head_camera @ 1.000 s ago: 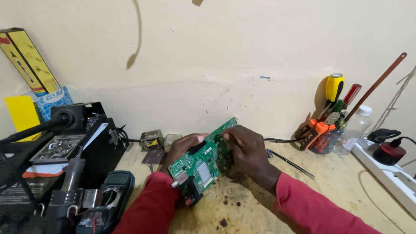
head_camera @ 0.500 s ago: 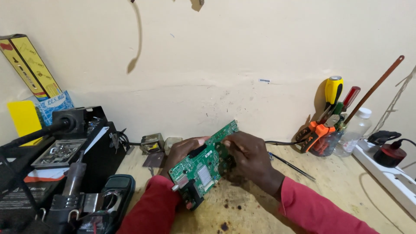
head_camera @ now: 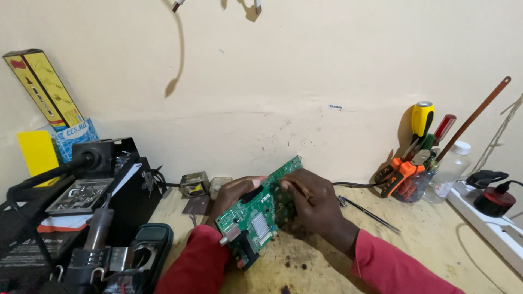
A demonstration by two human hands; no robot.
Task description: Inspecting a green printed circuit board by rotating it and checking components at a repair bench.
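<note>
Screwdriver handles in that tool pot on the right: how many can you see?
2: a yellow handle at the back of the tool pot and a red handle just right of it. Pliers crowd the pot, so more may be hidden.

The left hand [head_camera: 231, 197] lies mostly hidden behind the tilted green circuit board [head_camera: 260, 216].

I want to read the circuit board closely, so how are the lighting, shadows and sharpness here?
Head view: soft, even light; no glare on the green circuit board, which is fairly sharp. The right hand shades its right part, the left hand sits behind it. A hanging thing's shadow falls on the wall; edges bend slightly.
</note>
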